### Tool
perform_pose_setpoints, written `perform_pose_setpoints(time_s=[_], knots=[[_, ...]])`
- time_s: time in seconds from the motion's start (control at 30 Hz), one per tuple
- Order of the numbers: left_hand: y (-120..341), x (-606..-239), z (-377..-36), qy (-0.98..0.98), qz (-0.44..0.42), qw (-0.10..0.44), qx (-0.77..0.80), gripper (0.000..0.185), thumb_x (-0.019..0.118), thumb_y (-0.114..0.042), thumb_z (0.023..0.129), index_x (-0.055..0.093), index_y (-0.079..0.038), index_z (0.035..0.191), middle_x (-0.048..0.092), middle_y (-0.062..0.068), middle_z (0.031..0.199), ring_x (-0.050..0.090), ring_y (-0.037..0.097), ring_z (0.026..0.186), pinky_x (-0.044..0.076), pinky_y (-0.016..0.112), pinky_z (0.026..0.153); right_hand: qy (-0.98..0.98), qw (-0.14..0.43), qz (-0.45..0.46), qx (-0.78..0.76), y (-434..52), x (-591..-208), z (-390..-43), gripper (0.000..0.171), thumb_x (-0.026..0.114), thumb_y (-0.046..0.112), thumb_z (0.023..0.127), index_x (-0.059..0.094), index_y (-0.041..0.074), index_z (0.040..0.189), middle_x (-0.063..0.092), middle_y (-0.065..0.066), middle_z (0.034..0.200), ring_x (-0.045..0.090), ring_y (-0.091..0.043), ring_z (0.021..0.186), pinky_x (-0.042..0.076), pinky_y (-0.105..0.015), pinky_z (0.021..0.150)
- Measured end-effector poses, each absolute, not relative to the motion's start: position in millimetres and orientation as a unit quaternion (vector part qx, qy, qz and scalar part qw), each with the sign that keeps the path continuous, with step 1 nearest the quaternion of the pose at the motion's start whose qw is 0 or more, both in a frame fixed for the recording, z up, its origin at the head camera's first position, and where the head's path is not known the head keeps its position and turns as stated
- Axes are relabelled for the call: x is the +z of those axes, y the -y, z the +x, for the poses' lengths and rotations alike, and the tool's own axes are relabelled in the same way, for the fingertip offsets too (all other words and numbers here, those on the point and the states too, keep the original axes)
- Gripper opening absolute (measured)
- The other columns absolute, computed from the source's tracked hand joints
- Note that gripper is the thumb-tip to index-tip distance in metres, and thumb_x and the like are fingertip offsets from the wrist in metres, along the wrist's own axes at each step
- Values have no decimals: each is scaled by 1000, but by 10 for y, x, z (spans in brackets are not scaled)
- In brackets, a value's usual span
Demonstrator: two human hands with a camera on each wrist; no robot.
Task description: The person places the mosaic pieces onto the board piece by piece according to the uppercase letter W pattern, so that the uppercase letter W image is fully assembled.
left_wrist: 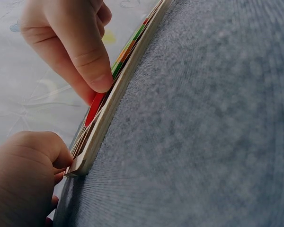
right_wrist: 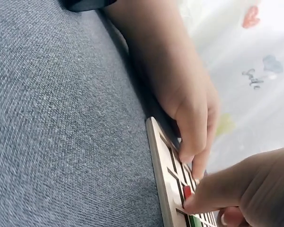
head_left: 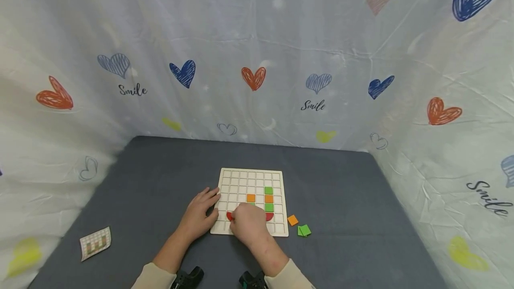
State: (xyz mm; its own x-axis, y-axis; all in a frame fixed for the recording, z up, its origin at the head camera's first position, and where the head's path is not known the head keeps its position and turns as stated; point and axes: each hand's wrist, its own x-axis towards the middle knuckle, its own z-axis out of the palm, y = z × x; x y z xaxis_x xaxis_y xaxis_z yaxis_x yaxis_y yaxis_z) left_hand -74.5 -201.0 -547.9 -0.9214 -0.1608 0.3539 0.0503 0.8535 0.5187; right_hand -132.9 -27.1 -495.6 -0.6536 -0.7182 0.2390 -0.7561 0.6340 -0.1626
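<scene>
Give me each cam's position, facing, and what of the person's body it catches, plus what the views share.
Head: worn up high, faces forward and down at the grid board on the grey table; shows left hand, right hand, both sleeves.
Left wrist: low at table level, looks along the board's edge; both hands show.
Right wrist: low, looks along the board's rim; both hands show.
Shared: board, red piece, both hands.

The word "Smile" in dark script is printed on the heart-patterned cloth backdrop (head_left: 257,48). It stands once at the far left under a pale blue heart (head_left: 114,64), once at the far middle under another pale blue heart (head_left: 318,82), and once on the right side, tilted. The card (head_left: 95,243) lying near left carries only a coloured grid, with no words that can be read.
</scene>
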Motion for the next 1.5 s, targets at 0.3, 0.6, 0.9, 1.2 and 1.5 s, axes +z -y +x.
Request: perform_pose_setpoints(time_s=[0.3,0.6,0.9,1.2,1.5], knots=[[2005,-5501,-772,943,25,203,-262,43,61,-15,85,61,-7,127,50,6,138,36,33,133,28,57,106,903,82,407,110,235,-4940,-1314,17,66,13,77,74,22,65,50,5,56,43,-10,44,27,-24,32],[1988,-5499,-739,946,40,177,-267,44,59,-17,89,57,-10,132,47,3,141,32,31,135,25,56,108,920,33,333,205,-160,-4902,-1337,22,71,20,76,76,21,97,62,5,83,49,-6,58,34,-21,40],[2023,-5526,-772,944,31,195,-263,44,60,-15,86,59,-9,130,49,4,139,34,31,134,25,55,108,943,44,243,224,-733,-4868,-1495,27,71,17,73,75,15,100,46,6,71,36,-8,51,31,-24,39],[2009,-5550,-765,942,32,195,-272,44,60,-16,86,59,-9,130,48,3,140,34,30,134,25,53,109,967,-47,167,187,-1313,-4895,-1611,43,82,16,64,71,12,106,55,-5,93,52,-16,68,48,-37,56],[2011,-5520,-768,944,39,194,-264,45,61,-16,86,59,-9,130,49,3,139,34,30,134,25,54,109,967,-56,155,194,-1542,-4971,-1695,34,79,9,70,72,14,103,56,-4,90,58,-20,76,51,-43,64]])
